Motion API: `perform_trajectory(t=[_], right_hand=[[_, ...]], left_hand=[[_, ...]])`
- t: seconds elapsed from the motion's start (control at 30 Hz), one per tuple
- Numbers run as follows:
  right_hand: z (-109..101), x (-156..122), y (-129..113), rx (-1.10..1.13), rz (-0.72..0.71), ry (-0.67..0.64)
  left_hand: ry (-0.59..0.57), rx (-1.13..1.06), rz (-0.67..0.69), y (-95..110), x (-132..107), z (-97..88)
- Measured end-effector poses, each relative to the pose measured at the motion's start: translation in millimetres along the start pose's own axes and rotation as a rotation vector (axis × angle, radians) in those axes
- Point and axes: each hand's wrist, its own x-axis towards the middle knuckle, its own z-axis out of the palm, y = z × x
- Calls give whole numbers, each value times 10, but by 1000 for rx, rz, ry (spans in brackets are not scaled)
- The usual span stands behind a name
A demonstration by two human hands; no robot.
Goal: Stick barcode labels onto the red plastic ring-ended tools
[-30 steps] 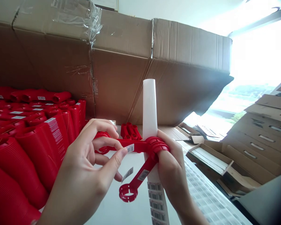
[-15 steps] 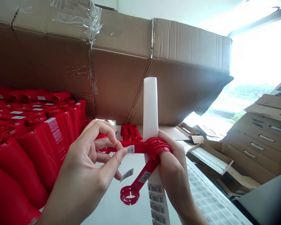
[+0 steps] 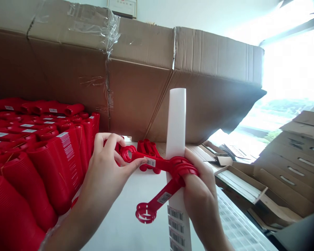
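Observation:
My right hand (image 3: 200, 184) is closed around the joined ring ends of red ring-ended plastic pieces (image 3: 183, 169) and a white strip of barcode labels (image 3: 176, 223). One piece's arm points left, another's down and left, ending in an open ring (image 3: 146, 213). A barcode label (image 3: 163, 198) lies on the lower arm. My left hand (image 3: 107, 164) has its thumb pressed on a barcode label (image 3: 151, 162) on the upper arm, its fingers curled around that piece's far ring (image 3: 128, 153). A greyish patch shows through this ring; what it is I cannot tell.
Stacks of red plastic pieces (image 3: 49, 160) with labels fill the left. More red pieces (image 3: 148, 148) lie beyond my hands on the white table (image 3: 120, 216). A large cardboard box (image 3: 138, 94) spans the back. Label sheets (image 3: 238, 219), an open carton (image 3: 240, 181) and stacked cartons (image 3: 290, 160) are at right.
My left thumb has come down onto the upper arm's label, and its fingers have moved around the ring. The loose label that hung by my left fingers no longer shows there. The view shifted slightly.

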Motion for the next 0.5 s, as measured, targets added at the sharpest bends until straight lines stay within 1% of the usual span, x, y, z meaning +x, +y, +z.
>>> perform_trajectory(t=[0.03,0.1,0.2,0.27,0.33,0.4,0.5], right_hand=[[-7,6,-11,3,-10,14],[-14,10,-27,13,-27,42],[7,-6,-22,42,-28,69],[37,-26,-4,65,-14,65],[65,-44,13,85,1,53],[82,-49,18,95,12,53],[80,-25,-2,105,31,61]], left_hand=[[0,37,-3,-26,18,10],[-62,30,-40,-41,19,42],[-162,-115,-113,5,-48,124],[-161,-209,-138,44,-98,174],[-142,-248,-118,64,-127,193],[-144,-260,-99,63,-130,176],[-150,-286,-111,38,-102,118]])
